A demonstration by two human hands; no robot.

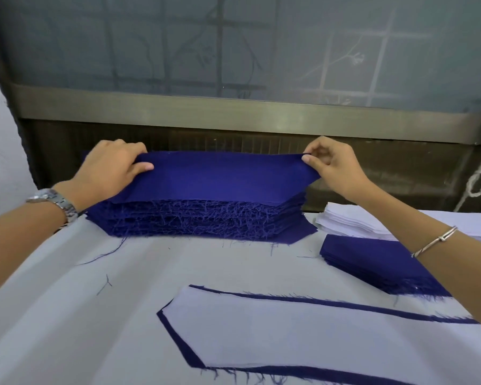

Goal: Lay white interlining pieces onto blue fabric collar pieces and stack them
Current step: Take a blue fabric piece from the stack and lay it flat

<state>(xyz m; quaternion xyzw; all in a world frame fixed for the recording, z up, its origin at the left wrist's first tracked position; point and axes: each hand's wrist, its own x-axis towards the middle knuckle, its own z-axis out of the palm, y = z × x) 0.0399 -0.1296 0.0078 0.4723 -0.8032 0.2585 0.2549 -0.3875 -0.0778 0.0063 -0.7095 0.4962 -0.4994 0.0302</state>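
Two hands, left hand [110, 169] and right hand [332, 169], pinch the ends of the top blue collar piece [214, 176] on a frayed stack [206, 218] (centre frame); an interlined piece [289, 337] lies lower right.

I've got both arms stretched fwd: left hand [110, 168] palm down, fingers curled in a grip, thumb out; right hand [332, 166] pinching w/ thumb and fingertips, wrist raised.

top blue collar piece [217, 176], lifted at both ends, sagged over a tall frayed blue stack [206, 218]; a white interlining piece [303, 337] lay flat on a blue piece in front; white interlining pile [353, 220] and a smaller blue stack [378, 262] lay at right
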